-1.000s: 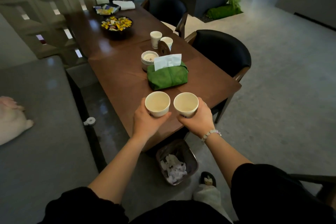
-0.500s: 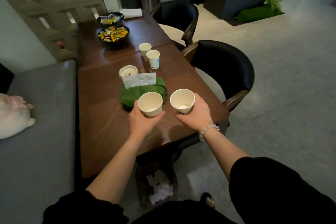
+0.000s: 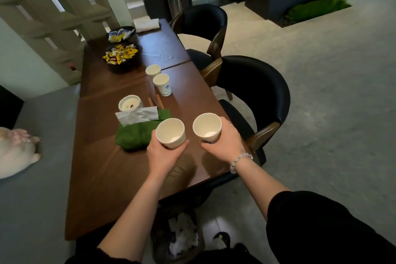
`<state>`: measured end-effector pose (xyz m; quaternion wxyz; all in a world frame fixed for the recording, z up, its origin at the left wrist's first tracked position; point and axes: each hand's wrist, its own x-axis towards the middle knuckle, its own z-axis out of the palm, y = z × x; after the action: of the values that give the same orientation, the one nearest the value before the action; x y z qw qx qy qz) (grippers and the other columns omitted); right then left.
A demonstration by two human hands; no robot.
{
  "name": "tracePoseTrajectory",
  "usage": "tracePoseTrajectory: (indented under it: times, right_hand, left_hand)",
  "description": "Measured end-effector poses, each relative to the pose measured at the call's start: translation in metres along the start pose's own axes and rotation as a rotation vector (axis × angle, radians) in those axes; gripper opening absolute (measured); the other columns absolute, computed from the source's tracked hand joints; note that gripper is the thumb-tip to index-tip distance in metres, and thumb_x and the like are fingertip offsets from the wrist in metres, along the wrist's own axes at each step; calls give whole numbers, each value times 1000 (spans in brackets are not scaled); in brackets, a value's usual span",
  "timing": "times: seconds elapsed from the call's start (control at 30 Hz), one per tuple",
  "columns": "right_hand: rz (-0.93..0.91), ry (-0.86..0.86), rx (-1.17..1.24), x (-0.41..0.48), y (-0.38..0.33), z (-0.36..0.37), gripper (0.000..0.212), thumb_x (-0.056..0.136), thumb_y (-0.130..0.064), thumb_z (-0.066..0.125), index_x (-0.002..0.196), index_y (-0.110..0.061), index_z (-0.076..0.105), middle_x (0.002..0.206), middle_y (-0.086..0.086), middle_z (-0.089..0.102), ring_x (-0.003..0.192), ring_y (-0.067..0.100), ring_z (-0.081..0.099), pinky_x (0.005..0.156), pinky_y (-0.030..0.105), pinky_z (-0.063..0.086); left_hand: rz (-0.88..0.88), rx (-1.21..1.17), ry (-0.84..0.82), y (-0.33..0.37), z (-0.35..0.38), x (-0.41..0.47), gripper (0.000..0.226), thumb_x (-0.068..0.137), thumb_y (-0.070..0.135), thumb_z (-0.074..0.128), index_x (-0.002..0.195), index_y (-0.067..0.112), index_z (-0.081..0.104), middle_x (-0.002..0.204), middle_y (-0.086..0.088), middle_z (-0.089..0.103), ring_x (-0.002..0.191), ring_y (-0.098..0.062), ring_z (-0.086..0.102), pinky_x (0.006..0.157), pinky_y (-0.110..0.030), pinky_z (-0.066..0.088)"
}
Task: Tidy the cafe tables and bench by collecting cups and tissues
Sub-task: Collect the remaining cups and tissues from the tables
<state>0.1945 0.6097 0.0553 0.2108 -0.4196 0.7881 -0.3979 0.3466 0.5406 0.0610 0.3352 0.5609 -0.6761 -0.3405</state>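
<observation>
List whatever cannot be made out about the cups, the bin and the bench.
All in the head view.
- Bin: blurred, its far part hidden under the table.
- Print on the nearer standing cup: too small to read.
- Left cup and right cup sides: covered by the left hand and right hand.
- Plush toy on the bench: cut off by the left edge.

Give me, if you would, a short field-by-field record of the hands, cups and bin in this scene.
Left hand: grips first cup, upright, above the table
Right hand: grips second cup, upright
Cups on table: far cup and near cup, close together beyond the tissue box
Bin: on floor at the table end, crumpled tissues inside
</observation>
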Motion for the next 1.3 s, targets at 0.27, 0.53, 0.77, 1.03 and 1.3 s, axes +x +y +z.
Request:
tracePoseTrajectory:
  times: [0.27,0.53,0.77,1.03,1.3]
  right_hand:
    - [-59,7,-108,52,-7,-10,67,64,-32,81,121,-16,49,119,4,55,110,21,54,88,27,43]
    - [-81,5,-132,105,-8,-8,69,63,-31,82,122,-17,49,121,4,56,113,21,53,91,29,44]
    - [-155,-56,-103,162,13,-22,68,63,-28,83,120,-15,50,118,5,57,111,20,54,88,25,43]
    - [-286,-236,-83,250,62,-81,60,63,-30,82,112,-12,53,111,6,58,107,22,55,85,29,44]
    - [-364,-487,-62,320,106,-145,64,65,-34,82,116,-14,50,116,4,55,109,21,53,88,29,44]
  left_hand:
    - [-19,-63,48,4,23,44,69,62,27,88,118,9,53,117,-9,63,111,-25,56,83,-23,38]
    - [-72,-105,43,8,54,86,69,61,30,88,117,11,52,118,-8,62,111,-26,56,87,-29,42]
    - [-98,-89,127,23,97,112,70,61,28,88,119,11,52,119,-8,62,111,-25,56,83,-24,39]
    - [-259,-53,312,71,188,122,67,64,25,87,119,9,52,122,-8,61,115,-25,55,85,-25,39]
    - [-432,-39,467,134,263,110,70,66,27,85,124,16,48,127,-2,58,119,-19,52,89,-24,38]
